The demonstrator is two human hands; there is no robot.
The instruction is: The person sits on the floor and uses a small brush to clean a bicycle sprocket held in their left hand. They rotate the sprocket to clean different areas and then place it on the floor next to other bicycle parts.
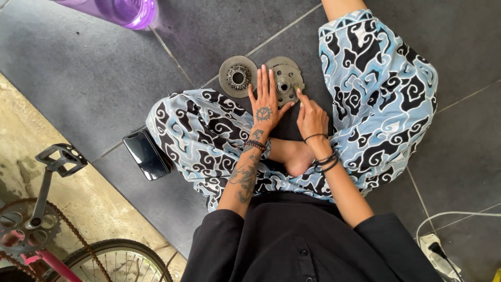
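Fingers of the left hand (264, 102) lie flat and spread, steadying a metal hub disc (286, 78) on the floor; the right hand (311, 116) pinches its edge. Beside it lies 1 sprocket (238, 76). Disc looks heavy, rigid, maybe greasy; best gripped by the rim.

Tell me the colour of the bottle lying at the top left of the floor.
The bottle is translucent purple, seen in the head view, the only one.
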